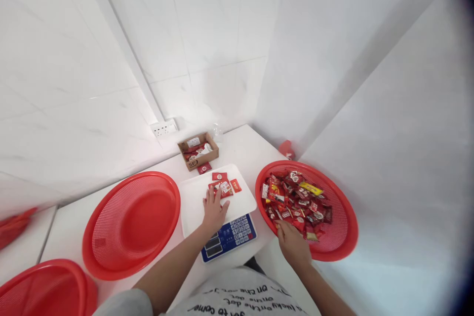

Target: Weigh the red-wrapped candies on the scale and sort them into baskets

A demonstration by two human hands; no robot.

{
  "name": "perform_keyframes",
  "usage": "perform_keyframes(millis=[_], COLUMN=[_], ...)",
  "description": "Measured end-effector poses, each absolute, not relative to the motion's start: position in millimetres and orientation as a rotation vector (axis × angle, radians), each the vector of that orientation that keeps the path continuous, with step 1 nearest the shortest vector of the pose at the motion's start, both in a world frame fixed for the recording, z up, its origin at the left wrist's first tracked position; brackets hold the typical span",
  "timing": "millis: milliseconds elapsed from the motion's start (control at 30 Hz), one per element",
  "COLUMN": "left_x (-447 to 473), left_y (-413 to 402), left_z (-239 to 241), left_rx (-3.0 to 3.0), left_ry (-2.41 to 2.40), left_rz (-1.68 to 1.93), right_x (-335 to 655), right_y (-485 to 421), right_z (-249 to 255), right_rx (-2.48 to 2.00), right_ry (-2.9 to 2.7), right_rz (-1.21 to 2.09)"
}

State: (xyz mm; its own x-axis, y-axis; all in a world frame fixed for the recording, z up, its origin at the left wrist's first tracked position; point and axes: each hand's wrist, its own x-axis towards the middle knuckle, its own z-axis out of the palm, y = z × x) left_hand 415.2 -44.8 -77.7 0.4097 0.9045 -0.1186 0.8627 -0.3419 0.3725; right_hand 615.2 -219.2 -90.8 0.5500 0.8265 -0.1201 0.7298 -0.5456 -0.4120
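The left hand (215, 211) is reaching over the tray (192, 202) of the scale (229, 237), its fingers spreading slightly and their tips touching the middle packet (224, 189); they seem to be pressing rather than gripping. The right hand (292, 244) is bending in at the near edge of the basket (348, 212), by the heap (296, 200); whether its fingers are holding anything, I cannot tell.

The step in hand appears to be arranging packets on the tray while the right hand is picking at the heap. Lifting one out would be calling for fingers narrowing on a single wrapper.

On the tray, the middle packet is lying flat, its long axis running roughly side to side. The far packet (219, 176) is lying likewise, just beyond it. The right-hand packet (235, 185) is pointing away from the person, its far end leaning left.
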Motion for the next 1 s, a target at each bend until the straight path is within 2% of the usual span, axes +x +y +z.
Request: perform_keyframes(millis=[300, 433, 533, 667, 900, 1000], left_x=[417, 408, 397, 382, 400, 421], left_y=[-37, -44, -41, -20, 14, 14], left_z=[-68, -72, -76, -82, -80, -73], left_rx=[2.573, 2.765, 2.826, 2.83, 2.54, 2.521], left_ry=[1.194, 0.858, 0.777, 0.9, 1.493, 1.501], left_rz=[-0.017, 0.031, 0.087, 0.148, 0.156, 0.14], right_x=[613, 612, 611, 612, 612, 612], right_y=[-220, -219, -219, -220, -219, -219], right_z=[-83, -81, -80, -82, -81, -80], right_rx=[-2.458, -2.471, -2.48, -2.467, -2.479, -2.483], right_ry=[-1.303, -1.287, -1.282, -1.285, -1.288, -1.289], right_rz=[0.446, 0.461, 0.47, 0.433, 0.457, 0.468])
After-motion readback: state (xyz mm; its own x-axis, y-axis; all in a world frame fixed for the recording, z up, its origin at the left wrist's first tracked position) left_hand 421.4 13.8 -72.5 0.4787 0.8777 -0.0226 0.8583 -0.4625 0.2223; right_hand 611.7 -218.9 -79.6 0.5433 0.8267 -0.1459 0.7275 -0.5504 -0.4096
